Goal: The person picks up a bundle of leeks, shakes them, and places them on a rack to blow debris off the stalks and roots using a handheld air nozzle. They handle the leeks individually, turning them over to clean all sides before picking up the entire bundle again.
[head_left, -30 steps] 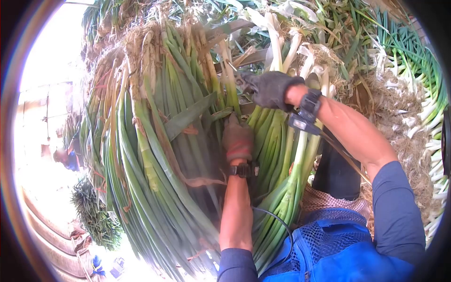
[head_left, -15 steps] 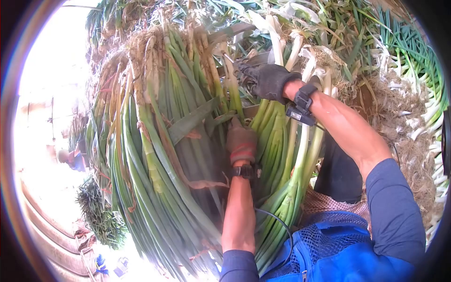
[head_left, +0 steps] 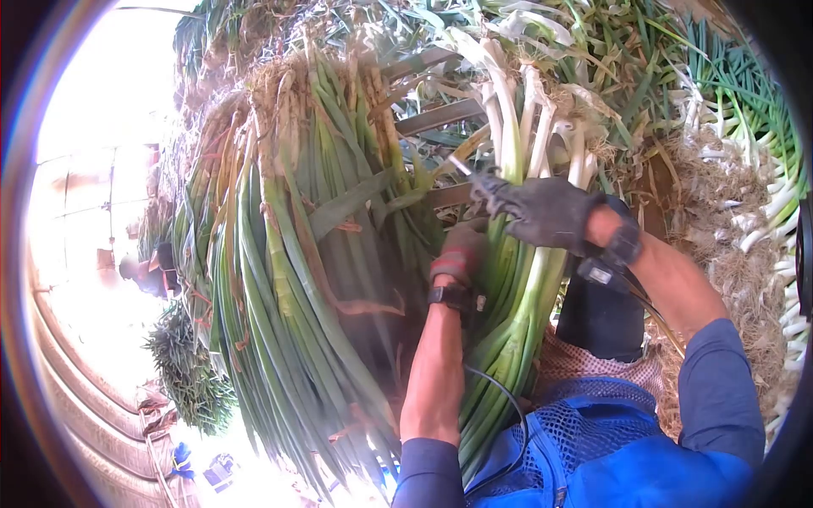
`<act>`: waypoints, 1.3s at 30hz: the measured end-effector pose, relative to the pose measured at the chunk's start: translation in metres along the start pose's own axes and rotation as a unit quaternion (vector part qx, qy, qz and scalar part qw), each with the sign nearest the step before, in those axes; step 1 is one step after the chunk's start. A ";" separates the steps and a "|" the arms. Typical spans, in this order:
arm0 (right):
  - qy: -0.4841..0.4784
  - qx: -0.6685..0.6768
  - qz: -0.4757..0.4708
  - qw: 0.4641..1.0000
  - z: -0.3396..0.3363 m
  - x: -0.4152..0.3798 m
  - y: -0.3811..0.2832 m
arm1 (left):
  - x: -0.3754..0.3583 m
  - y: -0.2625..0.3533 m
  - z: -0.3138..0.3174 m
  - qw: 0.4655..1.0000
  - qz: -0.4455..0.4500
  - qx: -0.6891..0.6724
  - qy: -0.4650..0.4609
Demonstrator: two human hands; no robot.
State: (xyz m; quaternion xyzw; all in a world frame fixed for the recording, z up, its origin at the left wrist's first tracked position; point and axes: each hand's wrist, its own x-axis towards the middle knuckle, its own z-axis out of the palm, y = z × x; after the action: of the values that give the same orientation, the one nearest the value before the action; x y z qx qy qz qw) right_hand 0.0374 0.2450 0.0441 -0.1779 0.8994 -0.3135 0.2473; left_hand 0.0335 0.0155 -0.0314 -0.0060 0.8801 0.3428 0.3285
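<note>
My left hand [head_left: 460, 251], in a dark glove with a reddish cuff, is closed at the left edge of the peeled green onions [head_left: 525, 284]; its fingertips are partly hidden among the stalks. Those onions have clean white stems and lie towards my body. My right hand [head_left: 546, 212], in a dark grey glove, is closed around an air blow gun [head_left: 458, 164] with a thin pale nozzle pointing up and left. It hovers over the peeled stems. To the left hangs a large heap of unpeeled green onions [head_left: 284, 245] with brown, dirty roots.
Metal bars [head_left: 440, 117] of a rack show behind the stems. Stripped leaves [head_left: 593, 42] pile up at the back. Root trimmings [head_left: 728, 279] and a row of green onions [head_left: 775, 169] line the right. Another person [head_left: 152, 269] is at the far left.
My right hand has come down and towards me with the blow gun, now over the peeled stems. My left hand has shifted right, from the unpeeled heap towards the peeled onions.
</note>
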 end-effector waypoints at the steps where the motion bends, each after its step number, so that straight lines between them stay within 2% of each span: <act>1: 0.036 0.047 -0.002 0.998 0.002 -0.015 0.011 | 0.000 0.000 0.008 0.999 0.023 -0.003 -0.031; 3: 0.099 0.121 0.018 0.988 0.002 -0.034 0.014 | 0.002 -0.002 0.015 0.995 0.041 -0.025 -0.082; 5: 0.151 0.175 0.061 0.971 0.006 -0.040 0.011 | 0.000 -0.003 0.013 0.998 0.055 -0.006 -0.044; 6: 0.105 0.160 0.043 0.981 0.005 -0.039 0.007 | -0.001 -0.002 0.010 0.998 0.063 0.004 -0.024; 8: 0.011 0.130 0.009 0.991 -0.002 -0.032 -0.009 | -0.015 0.017 -0.003 0.997 -0.008 -0.042 0.069; 9: -0.050 0.131 0.030 0.990 -0.022 -0.027 -0.031 | -0.022 0.026 -0.012 0.990 -0.043 -0.065 0.115; 12: 0.059 0.086 0.001 0.995 0.010 0.024 -0.020 | -0.004 -0.009 -0.031 0.960 0.084 0.046 0.265; 13: 0.064 0.113 -0.040 0.991 0.025 0.038 -0.018 | -0.009 -0.002 -0.046 0.961 0.021 0.093 0.258; 14: 0.068 0.139 -0.080 0.985 0.040 0.051 -0.017 | -0.011 -0.006 -0.057 0.958 0.017 0.089 0.271; 16: 0.031 0.126 -0.087 0.988 0.045 0.065 -0.025 | -0.014 -0.016 -0.070 0.953 0.005 0.076 0.294; 18: -0.045 0.043 -0.024 0.998 0.030 0.082 -0.040 | -0.020 -0.006 -0.077 0.966 -0.045 -0.022 0.254; 19: 0.049 0.083 -0.063 0.993 0.037 0.084 -0.038 | -0.028 0.011 -0.079 0.967 -0.065 -0.059 0.240; 20: 0.019 0.071 -0.052 0.996 0.033 0.083 -0.041 | -0.032 0.024 -0.081 0.966 -0.086 -0.096 0.226; 22: -0.045 0.050 -0.031 0.997 0.018 0.079 -0.053 | -0.025 0.015 -0.077 0.966 -0.048 -0.049 0.250; 26: -0.006 0.029 0.026 0.999 0.007 0.112 -0.049 | 0.011 -0.011 -0.075 0.972 -0.001 0.047 0.232; 28: 0.017 0.057 0.035 0.998 -0.010 0.130 -0.046 | 0.020 -0.003 -0.075 0.965 -0.008 0.103 0.240; 29: 0.062 0.021 0.022 0.998 0.001 0.151 -0.035 | 0.025 0.002 -0.076 0.961 -0.011 0.130 0.245; 32: 0.136 0.036 -0.005 0.990 -0.010 0.176 -0.030 | 0.045 0.012 -0.078 0.947 -0.045 0.199 0.247; 33: 0.062 0.001 0.028 0.998 -0.015 0.195 -0.028 | 0.049 0.014 -0.077 0.947 -0.054 0.206 0.239; 39: 0.119 -0.020 0.031 0.992 -0.030 0.246 -0.011 | 0.074 0.019 -0.081 0.947 -0.085 0.231 0.205</act>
State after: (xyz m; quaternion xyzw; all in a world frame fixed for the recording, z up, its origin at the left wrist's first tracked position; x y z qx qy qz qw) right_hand -0.1775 0.1345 -0.0108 -0.1165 0.9337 -0.3064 0.1440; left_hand -0.0756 -0.0033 -0.0184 -0.0742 0.9798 0.0921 0.1615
